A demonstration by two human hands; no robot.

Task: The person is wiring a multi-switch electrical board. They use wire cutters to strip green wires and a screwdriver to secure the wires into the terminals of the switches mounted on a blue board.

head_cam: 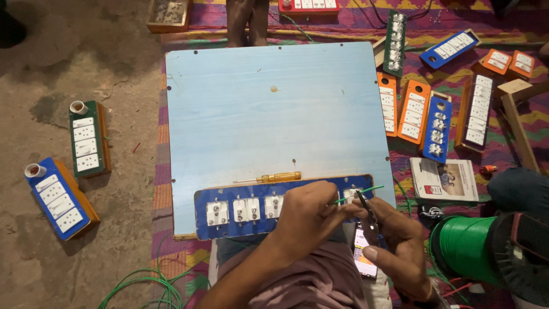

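Hands meet over the right end of a blue switch panel (pixel 263 207) lying on the near edge of the light blue worktop (pixel 269 114). The left hand (pixel 309 214) pinches a green wire (pixel 360 193) against the panel; the right hand (pixel 397 243) grips dark pliers (pixel 368 214) at that wire. A yellow-handled screwdriver (pixel 274 178) lies just behind the panel.

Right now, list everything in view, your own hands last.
work board: one, pale blue, centre
blue panel: one, with white switch modules, board's near edge
screwdriver: one, yellow handle, above the panel
green wire: one piece, between the hands
finished switch boxes: several, orange, blue and green, right on the mat
switch boxes: two, green and blue, left floor
wire spool: one, green, lower right
booklet: one, white, right
left hand: holds the wire
right hand: holds a dark cutter
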